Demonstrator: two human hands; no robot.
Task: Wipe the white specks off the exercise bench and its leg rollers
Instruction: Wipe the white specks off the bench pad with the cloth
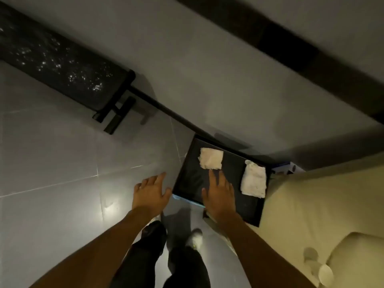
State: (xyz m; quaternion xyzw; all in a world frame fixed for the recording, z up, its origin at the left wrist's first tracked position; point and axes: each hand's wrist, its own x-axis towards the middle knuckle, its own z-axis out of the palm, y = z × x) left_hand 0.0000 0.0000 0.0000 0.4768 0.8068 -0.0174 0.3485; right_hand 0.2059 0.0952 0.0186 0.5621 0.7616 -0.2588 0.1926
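Note:
The black padded exercise bench [52, 57] stretches across the upper left, its pad dotted with white specks. Its black metal foot [116, 115] stands on the floor. Two folded cloths lie on a dark low table [191, 179]: a cream one [211, 158] and a white one [254, 182]. My right hand [218, 194] hovers over the table with straight fingers, its fingertip just short of the cream cloth. My left hand [150, 193] is spread open above the floor, left of the table. No leg rollers are in sight.
Grey floor tiles [62, 163] lie between me and the bench. A pale sofa [324, 208] with a cushion sits at the right. The wall with a dark band [291, 44] runs behind. My legs and feet [176, 246] are below.

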